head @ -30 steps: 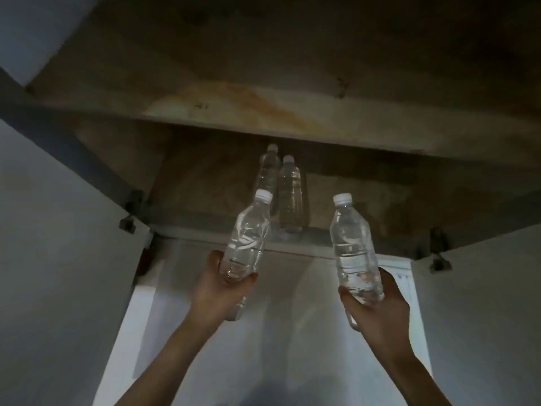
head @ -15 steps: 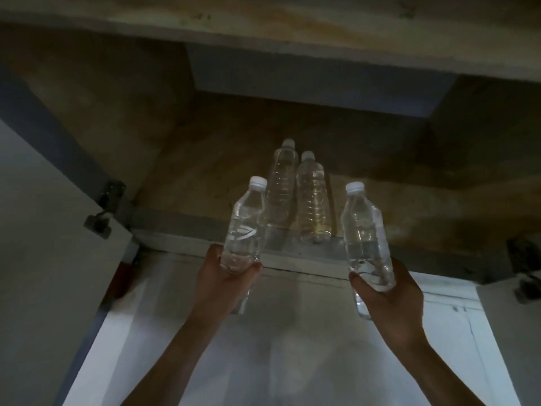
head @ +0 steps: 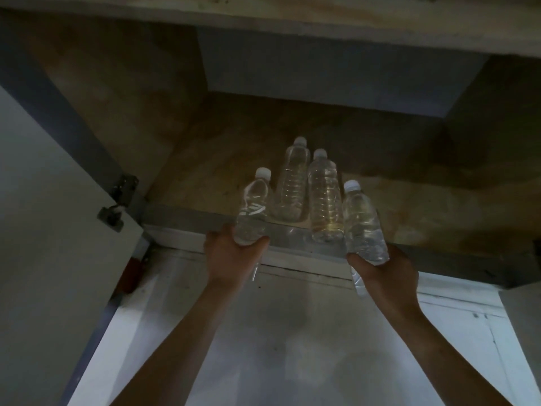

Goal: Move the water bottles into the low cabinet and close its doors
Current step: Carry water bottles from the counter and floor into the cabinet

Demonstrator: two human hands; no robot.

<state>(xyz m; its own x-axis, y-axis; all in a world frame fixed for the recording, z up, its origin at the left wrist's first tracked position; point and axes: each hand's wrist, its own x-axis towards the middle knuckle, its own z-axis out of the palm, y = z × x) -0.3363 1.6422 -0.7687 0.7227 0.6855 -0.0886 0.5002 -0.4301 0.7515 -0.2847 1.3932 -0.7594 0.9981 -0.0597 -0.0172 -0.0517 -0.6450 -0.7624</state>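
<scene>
At the front lip of the low cabinet (head: 181, 218), gripping from below: left hand (head: 231, 256) with thumb and fingers wrapped round the base of the left bottle (head: 253, 209), right hand (head: 383, 271) clasped the same way round the lower end of the right bottle (head: 363, 227). Both forearms bare, stretched forward from the bottom of the view, wrists straight, spread apart. Each held bottle with its white cap pointing up and away towards the back of the cabinet, long axis roughly continuing the line of its forearm, leaning slightly inward. Between them, on the mottled brown wooden cabinet floor (head: 205, 171), two standing bottles (head: 292, 186), caps up, side by side and touching; right bottle just beside the nearer one, contact impossible to tell. All four of clear, ribbed plastic, slim and cylindrical with narrowed shoulders, holding clear liquid. To the left, swung wide open, a smooth pale door (head: 44, 230) on a dark metal hinge (head: 117, 203). Below the arms, a white, scuffed floor (head: 292, 347).
</scene>
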